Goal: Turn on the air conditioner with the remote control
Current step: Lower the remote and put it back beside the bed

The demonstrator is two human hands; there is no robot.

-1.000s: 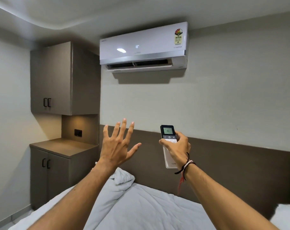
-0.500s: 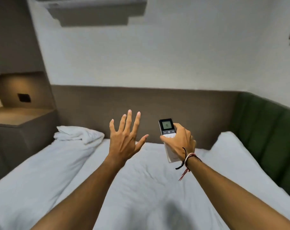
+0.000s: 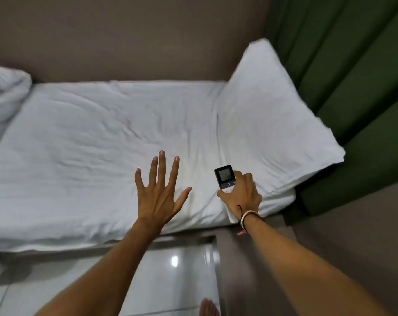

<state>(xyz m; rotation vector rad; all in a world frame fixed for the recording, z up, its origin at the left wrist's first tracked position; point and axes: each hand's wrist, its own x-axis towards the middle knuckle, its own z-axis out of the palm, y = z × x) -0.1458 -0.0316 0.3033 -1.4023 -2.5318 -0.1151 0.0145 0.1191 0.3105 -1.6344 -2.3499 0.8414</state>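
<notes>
My right hand (image 3: 242, 196) grips the remote control (image 3: 225, 176), a white handset whose black top with a small grey screen sticks out above my fingers; its lower body is hidden by the hand. It hovers low over the white bed (image 3: 91, 137), beside the pillow (image 3: 268, 124). My left hand (image 3: 159, 192) is spread flat with fingers apart, holding nothing, over the near edge of the bed to the left of the remote. The air conditioner is out of view.
A brown padded headboard (image 3: 125, 37) runs behind the bed and a green padded panel (image 3: 353, 76) stands at the right. A bundled white duvet (image 3: 4, 92) lies at the far left. Glossy floor tiles (image 3: 175, 277) and a brown ledge (image 3: 330, 236) lie below.
The view has swung down from the wall unit to the bed and floor. Both hands have dropped towards the bed, the right one still holding the remote.
</notes>
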